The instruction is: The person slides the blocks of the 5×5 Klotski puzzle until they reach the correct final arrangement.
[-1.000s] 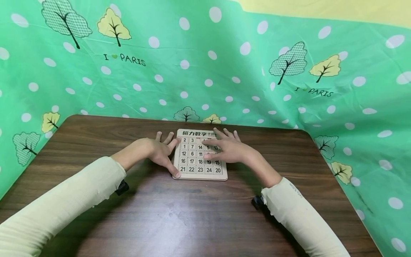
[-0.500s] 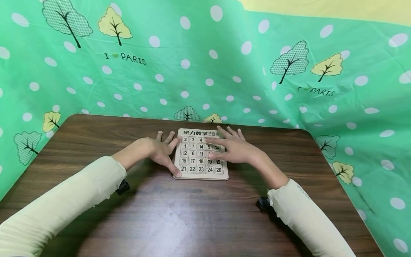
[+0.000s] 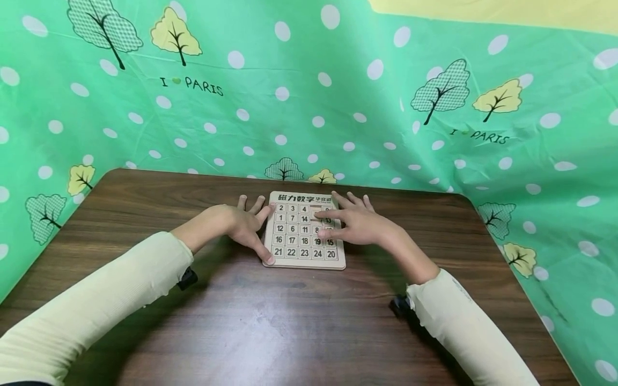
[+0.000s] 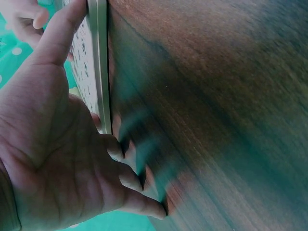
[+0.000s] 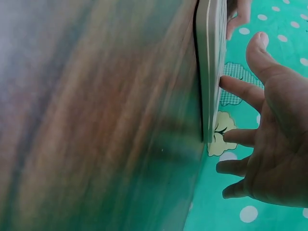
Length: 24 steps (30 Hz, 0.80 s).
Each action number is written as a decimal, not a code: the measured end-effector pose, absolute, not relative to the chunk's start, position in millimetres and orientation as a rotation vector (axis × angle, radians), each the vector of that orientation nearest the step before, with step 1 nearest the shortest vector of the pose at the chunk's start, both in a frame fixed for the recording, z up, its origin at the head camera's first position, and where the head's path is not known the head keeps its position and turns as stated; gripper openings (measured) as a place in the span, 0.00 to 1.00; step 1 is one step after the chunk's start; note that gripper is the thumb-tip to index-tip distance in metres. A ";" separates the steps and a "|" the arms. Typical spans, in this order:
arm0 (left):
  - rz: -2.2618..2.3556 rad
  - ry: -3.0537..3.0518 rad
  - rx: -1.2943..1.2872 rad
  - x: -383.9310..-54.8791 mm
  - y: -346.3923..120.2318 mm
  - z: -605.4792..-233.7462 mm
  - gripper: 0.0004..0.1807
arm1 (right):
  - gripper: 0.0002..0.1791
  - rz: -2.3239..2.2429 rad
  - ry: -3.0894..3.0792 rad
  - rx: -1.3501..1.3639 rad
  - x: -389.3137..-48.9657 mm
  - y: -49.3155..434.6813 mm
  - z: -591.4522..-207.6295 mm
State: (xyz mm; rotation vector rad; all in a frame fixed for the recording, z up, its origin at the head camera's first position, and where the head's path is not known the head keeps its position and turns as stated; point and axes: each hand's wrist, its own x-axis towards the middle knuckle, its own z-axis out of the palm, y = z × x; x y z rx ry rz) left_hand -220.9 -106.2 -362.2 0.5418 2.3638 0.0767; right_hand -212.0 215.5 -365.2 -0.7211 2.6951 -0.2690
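Note:
A wooden number slide puzzle (image 3: pixel 304 264) lies flat on the table, with black-numbered tiles under a printed heading. My left hand (image 3: pixel 243 225) is spread along its left side, thumb at the near corner and index finger at the upper edge. Its other fingers rest on the table in the left wrist view. Over the puzzle's right side is my right hand (image 3: pixel 362 225), fingers spread. Its index fingertip touches the fourth column near the top, covering a tile; brown gaps show above and below it. The right wrist view shows this fingertip on the puzzle face (image 5: pixel 222 72), the other fingers raised.
The dark wood table (image 3: pixel 270 321) extends around the puzzle on every side. Behind it hangs a green dotted cloth (image 3: pixel 299 96) with printed trees. Black wrist devices (image 3: pixel 188 279) show beneath both sleeves.
Tile 4 has slid left beside tile 3. My right hand has shifted slightly right, and tile 5, visible earlier, is now hidden under its index finger. The left hand keeps its place on the puzzle.

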 end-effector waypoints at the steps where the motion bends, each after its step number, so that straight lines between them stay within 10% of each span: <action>1: 0.080 2.362 0.543 -221.0 -106.4 -362.3 0.86 | 0.36 -0.269 2.694 -0.717 -213.7 215.7 -366.0; 24: 0.094 2.359 0.547 -220.4 -107.7 -363.2 0.85 | 0.33 -0.331 2.672 -0.707 -203.5 233.9 -359.1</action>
